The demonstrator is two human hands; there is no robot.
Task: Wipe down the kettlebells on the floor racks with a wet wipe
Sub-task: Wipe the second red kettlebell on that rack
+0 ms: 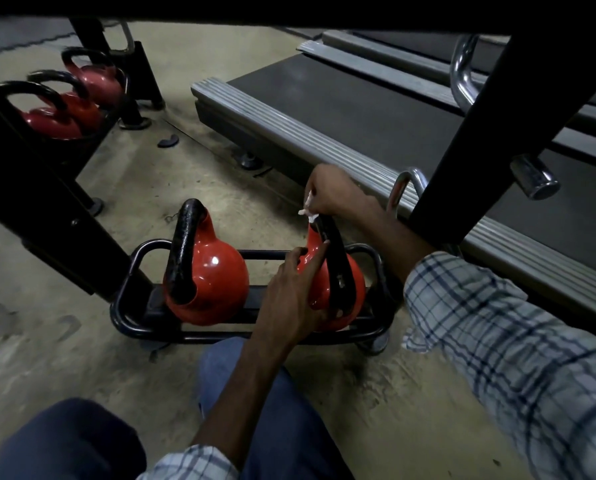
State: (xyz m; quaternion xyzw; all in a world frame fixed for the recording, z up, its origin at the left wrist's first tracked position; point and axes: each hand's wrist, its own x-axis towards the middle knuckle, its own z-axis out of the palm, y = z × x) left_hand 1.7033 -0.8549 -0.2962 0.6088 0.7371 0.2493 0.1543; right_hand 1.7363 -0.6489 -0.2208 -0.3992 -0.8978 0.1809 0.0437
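Two red kettlebells with black handles stand in a low black floor rack (126, 289). The left kettlebell (213, 282) is untouched. My left hand (289, 296) rests flat against the red body of the right kettlebell (353, 289), fingers straight and pointing up along its neck. My right hand (334, 192) grips the top of that kettlebell's handle with a white wet wipe (308, 211) bunched under the fingers; only a small corner of the wipe shows.
A second rack at the far left holds three red kettlebells (81, 98). A treadmill deck (341, 109) runs along the right, close behind the rack. Black machine frame posts (29, 188) stand left and right (490, 133). My knees are at the bottom.
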